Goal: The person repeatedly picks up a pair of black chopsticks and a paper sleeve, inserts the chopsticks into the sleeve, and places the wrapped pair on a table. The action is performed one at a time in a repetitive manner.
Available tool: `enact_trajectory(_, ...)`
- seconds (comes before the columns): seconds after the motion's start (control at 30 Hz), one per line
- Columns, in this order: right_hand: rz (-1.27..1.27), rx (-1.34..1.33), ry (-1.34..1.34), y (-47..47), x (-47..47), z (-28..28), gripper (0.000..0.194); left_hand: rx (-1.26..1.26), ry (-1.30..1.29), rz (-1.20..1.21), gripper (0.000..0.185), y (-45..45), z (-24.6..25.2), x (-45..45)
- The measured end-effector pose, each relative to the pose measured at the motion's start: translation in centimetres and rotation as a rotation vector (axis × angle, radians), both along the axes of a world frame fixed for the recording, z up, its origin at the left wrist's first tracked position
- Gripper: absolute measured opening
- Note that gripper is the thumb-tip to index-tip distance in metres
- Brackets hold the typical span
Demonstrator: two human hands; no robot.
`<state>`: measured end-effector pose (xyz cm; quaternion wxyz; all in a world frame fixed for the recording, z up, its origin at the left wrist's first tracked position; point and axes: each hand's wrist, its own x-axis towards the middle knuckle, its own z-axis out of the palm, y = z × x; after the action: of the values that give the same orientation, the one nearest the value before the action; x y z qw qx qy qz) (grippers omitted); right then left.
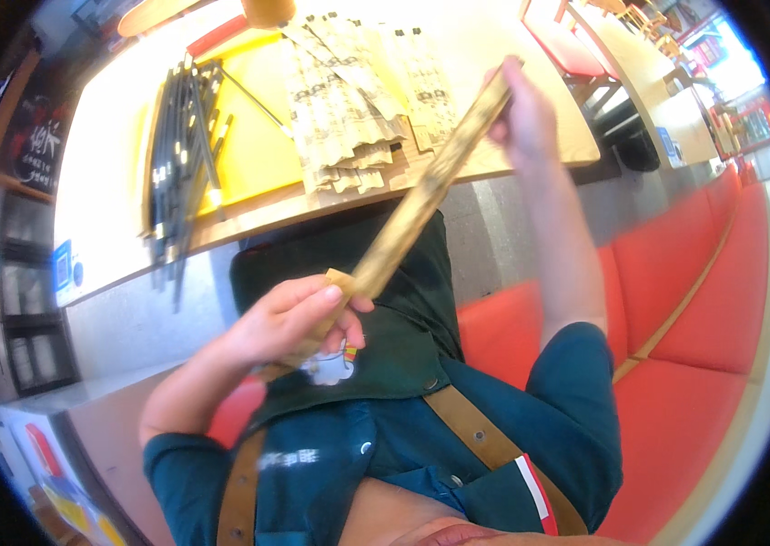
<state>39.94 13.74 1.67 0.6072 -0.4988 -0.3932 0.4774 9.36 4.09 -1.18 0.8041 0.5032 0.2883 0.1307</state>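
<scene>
A long printed paper sleeve [426, 188], blurred by motion, runs slantwise between my hands above my lap. My right hand [527, 119] grips its far upper end. At the lower end, my left hand [300, 317] pinches the paper, with a folded corner showing by the thumb. Whether anything is inside the sleeve cannot be seen. On the table [241, 228] beyond lie a stack of similar paper sleeves [344, 116] and a smaller group of them [424, 89]. Many black chopsticks with pale metal bands [183, 143] lie loosely to the left.
A yellow sheet or tray [259, 147] lies under the chopsticks. A brown round container [269, 10] stands at the far edge of view. Red padded bench seating [685, 273] is on my right. A red chair [566, 44] stands past the table's right end.
</scene>
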Motion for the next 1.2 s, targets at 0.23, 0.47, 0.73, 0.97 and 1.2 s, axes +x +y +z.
enact_trajectory(0.23, 0.102, -0.254, -0.481, 14.6, 7.2, 0.1, 0.04, 0.022, -0.025, 0.173, 0.039, -1.0, -0.4, -2.2)
enact_trajectory(0.47, 0.01, 0.098, -1.319, 16.2, -1.2, -0.3, 0.039, 0.042, -0.132, 0.257, 0.038, -1.2, -1.8, -4.4)
enact_trajectory(0.73, 0.555, 0.152, -1.863, 13.4, -21.1, 0.7, 0.033, 0.066, -0.201, 0.245, 0.035, -1.8, -2.3, -5.4)
enact_trajectory(0.97, 0.462, -0.078, -1.879, 16.9, -24.2, -2.4, 0.028, 0.139, -0.283, 0.304, 0.033, -3.4, -3.6, -7.9)
enact_trajectory(1.2, 0.476, -0.166, -1.13, 15.1, -25.6, -2.8, 0.031, 0.118, -0.329, 0.29, 0.032, -3.6, -4.4, -8.8)
